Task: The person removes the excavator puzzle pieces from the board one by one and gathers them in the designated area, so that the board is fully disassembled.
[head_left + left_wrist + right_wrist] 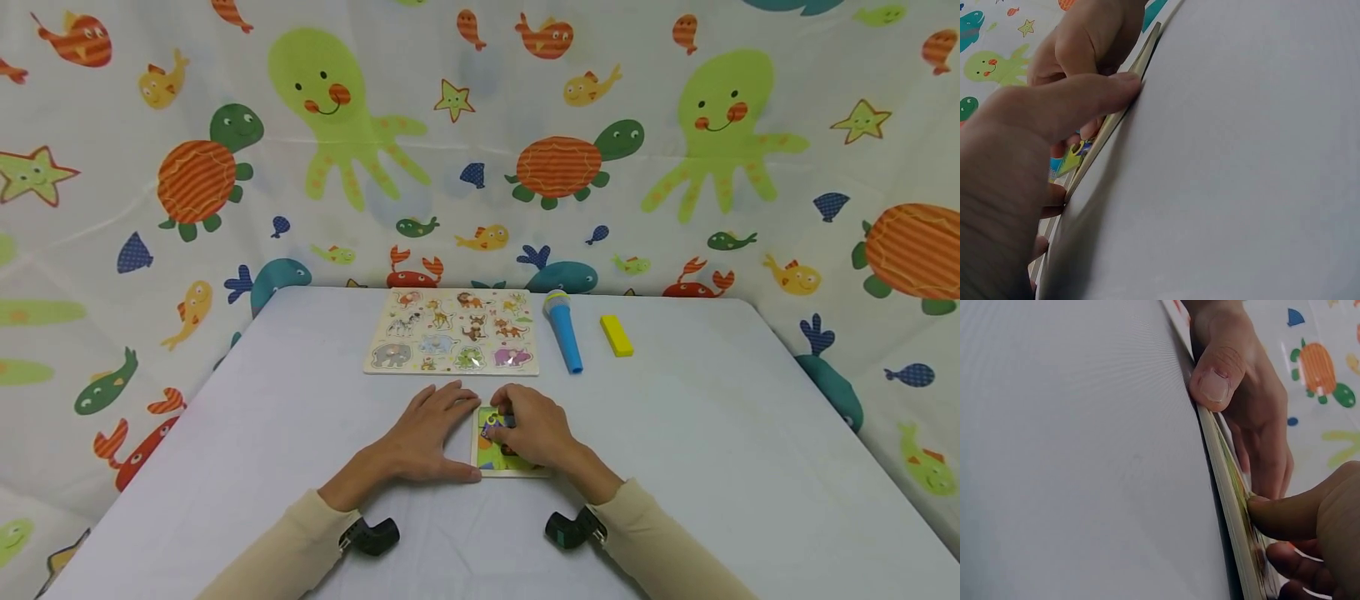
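Head view shows us the small picture board point(489, 461) below the centre of the frame. We judge it could skid if the left hand point(429, 435) eases off its left edge, or tip if the right hand point(536, 428) presses lopsidedly. The left hand lies spread, fingers apart, thumb touching the board's lower-left corner; the right bends over the board, and we cannot tell whether its fingertips pinch anything.

1. Small board point(491, 460): green, yellow, orange and blue picture, pale rim.
2. Larger board point(454, 335): pale cream, printed with multicoloured animals, including a striped zebra.
3. Microphone point(565, 335): blue handle, yellow-and-grey head.
4. Block point(617, 336): plain yellow.
5. Tabletop point(712, 433): plain white.
6. Backdrop point(450, 150): white, with lime octopuses, orange-striped turtles.
7. Sleeves point(288, 542): beige.
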A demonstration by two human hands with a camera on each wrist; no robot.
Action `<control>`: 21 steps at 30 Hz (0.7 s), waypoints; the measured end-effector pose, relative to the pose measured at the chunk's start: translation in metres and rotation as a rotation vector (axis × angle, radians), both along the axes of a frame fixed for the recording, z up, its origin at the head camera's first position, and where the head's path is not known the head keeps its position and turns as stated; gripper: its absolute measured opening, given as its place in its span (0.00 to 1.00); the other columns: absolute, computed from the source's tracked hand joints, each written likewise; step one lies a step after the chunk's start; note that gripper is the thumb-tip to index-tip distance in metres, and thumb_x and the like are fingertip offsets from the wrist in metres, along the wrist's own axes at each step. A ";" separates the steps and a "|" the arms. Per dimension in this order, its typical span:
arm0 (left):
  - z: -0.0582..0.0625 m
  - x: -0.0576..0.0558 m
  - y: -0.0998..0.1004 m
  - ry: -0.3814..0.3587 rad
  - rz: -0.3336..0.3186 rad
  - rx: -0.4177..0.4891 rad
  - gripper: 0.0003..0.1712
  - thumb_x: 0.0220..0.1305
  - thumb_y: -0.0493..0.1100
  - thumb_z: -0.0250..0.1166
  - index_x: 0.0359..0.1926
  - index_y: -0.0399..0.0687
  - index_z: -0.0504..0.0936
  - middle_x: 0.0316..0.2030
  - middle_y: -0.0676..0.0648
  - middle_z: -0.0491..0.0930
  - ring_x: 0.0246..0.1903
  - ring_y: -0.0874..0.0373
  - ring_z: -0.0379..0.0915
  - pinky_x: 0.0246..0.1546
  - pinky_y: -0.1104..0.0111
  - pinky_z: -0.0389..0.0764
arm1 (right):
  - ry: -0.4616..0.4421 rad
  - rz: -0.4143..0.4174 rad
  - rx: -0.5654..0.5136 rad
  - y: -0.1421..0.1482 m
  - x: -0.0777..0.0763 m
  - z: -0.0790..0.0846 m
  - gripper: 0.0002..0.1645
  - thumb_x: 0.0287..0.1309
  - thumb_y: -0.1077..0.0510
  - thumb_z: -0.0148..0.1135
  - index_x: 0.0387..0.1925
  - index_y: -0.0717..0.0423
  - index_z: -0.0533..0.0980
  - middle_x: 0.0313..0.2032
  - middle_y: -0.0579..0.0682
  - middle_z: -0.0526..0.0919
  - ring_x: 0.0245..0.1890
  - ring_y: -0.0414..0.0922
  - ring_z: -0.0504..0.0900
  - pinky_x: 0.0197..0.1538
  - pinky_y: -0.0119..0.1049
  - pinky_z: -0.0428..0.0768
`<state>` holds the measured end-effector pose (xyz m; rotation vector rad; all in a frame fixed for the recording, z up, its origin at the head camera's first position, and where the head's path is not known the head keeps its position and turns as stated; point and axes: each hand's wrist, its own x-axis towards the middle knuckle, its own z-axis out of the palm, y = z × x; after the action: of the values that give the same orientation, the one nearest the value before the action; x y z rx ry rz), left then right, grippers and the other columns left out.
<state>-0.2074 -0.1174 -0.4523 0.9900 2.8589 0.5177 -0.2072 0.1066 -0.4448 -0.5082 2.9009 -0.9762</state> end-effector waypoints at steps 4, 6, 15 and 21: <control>0.000 0.001 0.001 0.002 0.003 -0.003 0.61 0.46 0.81 0.66 0.75 0.53 0.66 0.73 0.54 0.63 0.78 0.52 0.44 0.77 0.49 0.42 | 0.019 -0.005 -0.023 0.000 0.002 -0.001 0.20 0.56 0.51 0.76 0.47 0.49 0.77 0.34 0.40 0.76 0.36 0.41 0.74 0.42 0.39 0.74; -0.001 0.001 0.001 0.004 0.003 -0.001 0.61 0.46 0.81 0.66 0.75 0.53 0.66 0.73 0.54 0.63 0.78 0.52 0.45 0.77 0.49 0.43 | 0.026 -0.010 -0.042 0.000 0.003 -0.001 0.18 0.57 0.53 0.75 0.46 0.48 0.77 0.33 0.39 0.76 0.34 0.40 0.74 0.41 0.38 0.73; 0.000 0.004 0.002 -0.005 0.013 -0.002 0.61 0.46 0.80 0.67 0.75 0.53 0.67 0.73 0.54 0.63 0.78 0.52 0.45 0.77 0.49 0.43 | 0.002 -0.013 -0.217 0.000 0.008 0.001 0.09 0.63 0.60 0.69 0.43 0.48 0.78 0.29 0.39 0.78 0.30 0.40 0.76 0.38 0.35 0.75; -0.001 0.000 0.000 0.021 0.001 0.003 0.60 0.47 0.81 0.66 0.75 0.53 0.67 0.73 0.53 0.63 0.78 0.51 0.46 0.77 0.48 0.44 | 0.011 -0.002 -0.314 0.001 0.005 0.003 0.08 0.62 0.63 0.69 0.41 0.52 0.80 0.29 0.42 0.78 0.30 0.41 0.76 0.36 0.32 0.77</control>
<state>-0.2070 -0.1177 -0.4533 1.0011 2.8781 0.5144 -0.2021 0.1073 -0.4423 -0.5240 2.7679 -1.4434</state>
